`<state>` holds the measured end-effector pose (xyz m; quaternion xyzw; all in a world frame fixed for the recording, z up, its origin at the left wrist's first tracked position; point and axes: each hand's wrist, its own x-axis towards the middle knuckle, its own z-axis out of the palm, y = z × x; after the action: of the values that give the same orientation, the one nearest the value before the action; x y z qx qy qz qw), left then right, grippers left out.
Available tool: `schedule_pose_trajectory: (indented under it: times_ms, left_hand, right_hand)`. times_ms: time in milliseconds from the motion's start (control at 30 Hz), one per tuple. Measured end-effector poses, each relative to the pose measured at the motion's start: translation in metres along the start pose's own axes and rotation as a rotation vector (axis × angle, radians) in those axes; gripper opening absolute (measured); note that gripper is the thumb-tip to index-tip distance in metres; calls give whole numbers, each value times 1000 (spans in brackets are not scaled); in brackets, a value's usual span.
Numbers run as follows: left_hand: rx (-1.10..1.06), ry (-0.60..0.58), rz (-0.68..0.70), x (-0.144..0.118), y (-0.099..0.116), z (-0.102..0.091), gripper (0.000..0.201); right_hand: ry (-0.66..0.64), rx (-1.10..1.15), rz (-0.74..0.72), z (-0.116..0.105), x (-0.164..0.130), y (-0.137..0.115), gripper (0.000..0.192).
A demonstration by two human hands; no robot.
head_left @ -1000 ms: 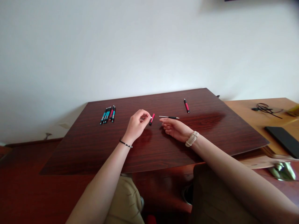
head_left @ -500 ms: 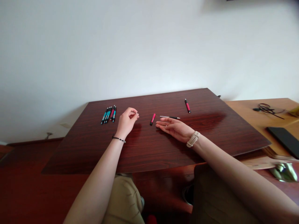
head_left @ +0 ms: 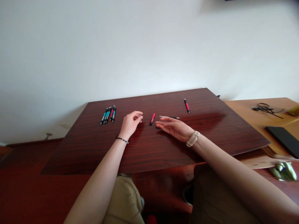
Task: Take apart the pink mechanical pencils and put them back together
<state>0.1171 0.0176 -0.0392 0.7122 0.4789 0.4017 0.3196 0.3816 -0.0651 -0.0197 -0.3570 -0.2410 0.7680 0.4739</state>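
Observation:
My left hand (head_left: pixel 132 123), with a dark beaded bracelet at the wrist, hovers over the table with thumb and forefinger apart; I see nothing between them. My right hand (head_left: pixel 175 128) is palm-up with its fingers stretched out, and no held item shows. Between the hands lies a pink pen barrel (head_left: pixel 152 119) with a black end. Just beyond my right fingertips is a slim black-and-white pen part (head_left: pixel 173 117), partly hidden by the hand. Farther back on the right rests a pink and black pen (head_left: pixel 187 106).
Several teal pens and a pink one form a pen row (head_left: pixel 108 115) at the left of the dark wooden table (head_left: pixel 149 152). To the right, a lighter desk (head_left: pixel 245 109) carries a black cable (head_left: pixel 266 108) and a flat black device (head_left: pixel 282 140). A white wall stands behind.
My left hand has moved slightly right, and its pinch on a tiny pale piece has loosened; that piece no longer shows. My right hand has hardly moved, its thumb now nearer the fingers.

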Motion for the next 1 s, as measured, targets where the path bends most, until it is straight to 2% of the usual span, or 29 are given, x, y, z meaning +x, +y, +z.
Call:
schedule_pose_trajectory:
  times_ms: [200,433,567,767,1000]
  left_hand:
    - [136,64,5,-4,10,-4,20]
    - [321,55,115,-3,9,-5,12]
    - [448,37,161,-4,9,-6,8]
    - [656,-41,197,-3,9,-4,16]
    - [710,-94,234,7,7,0,21]
  right_hand:
    - [18,4,3,1,0,0,33]
    - [26,4,21,-2,2,0,24]
    - [28,12,26,-5,4,0,32]
    - [47,-7,29,-3,3,0,33]
    - [44,-5,30,-5,4,1,34]
